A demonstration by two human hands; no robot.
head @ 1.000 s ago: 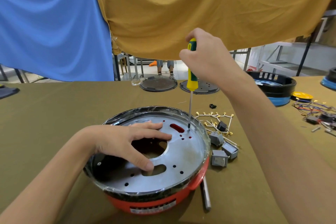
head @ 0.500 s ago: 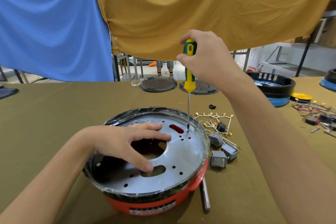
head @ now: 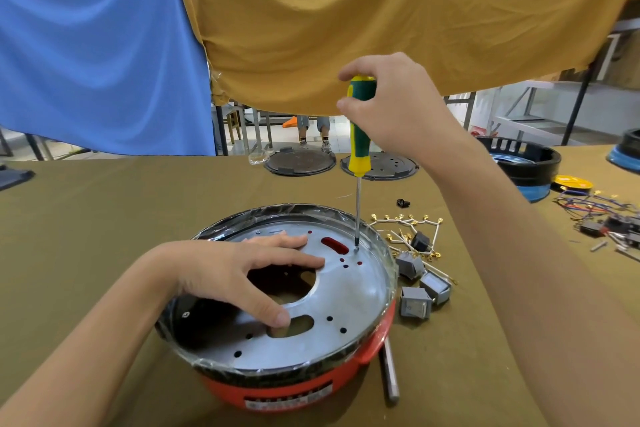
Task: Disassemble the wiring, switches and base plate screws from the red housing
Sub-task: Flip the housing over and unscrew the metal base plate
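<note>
I see the round red plastic housing point(head: 298, 388) sitting on the olive cloth-covered table point(head: 86, 236), its open side up and capped by a round grey metal base plate point(head: 346, 302) pierced with holes and slots. My left hand point(head: 235, 274) lies spread on that plate, fingers straight, thumb pressing beside an oval slot, which I judge pins the housing against twisting. My right hand point(head: 391, 104) is wrapped tight around the green-and-yellow-handled screwdriver point(head: 358, 135), held upright so its tip meets a screw point(head: 356, 249) near the plate's far right rim, just past a red slot. Just right of the housing lie three grey rocker switches point(head: 415, 302) and white wires with brass terminals point(head: 405, 222), apparently already pulled out. A grey metal rod point(head: 389, 371) rests against the housing's near right side.
</note>
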